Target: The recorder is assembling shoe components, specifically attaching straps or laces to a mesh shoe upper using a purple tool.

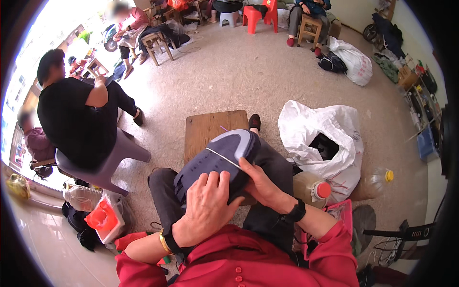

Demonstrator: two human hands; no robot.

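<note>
A stack of dark navy fabric pieces, shaped like shoe uppers, lies tilted over my lap and the near part of a wooden stool. A light grey curved band edges its rounded far end, and a thin white band crosses its top. My right hand grips its right edge, thumb on top; the fingers underneath are mostly hidden. Across the near part of the stack rests my left hand, back upward, its fingers slightly bent on the fabric and its thumb held apart.
In front stands the wooden stool. At right are an open white sack holding dark pieces, a red-capped jug, a yellow-capped bottle and a pink basket. A person in black sits on a purple-grey stool at left; others sit farther back.
</note>
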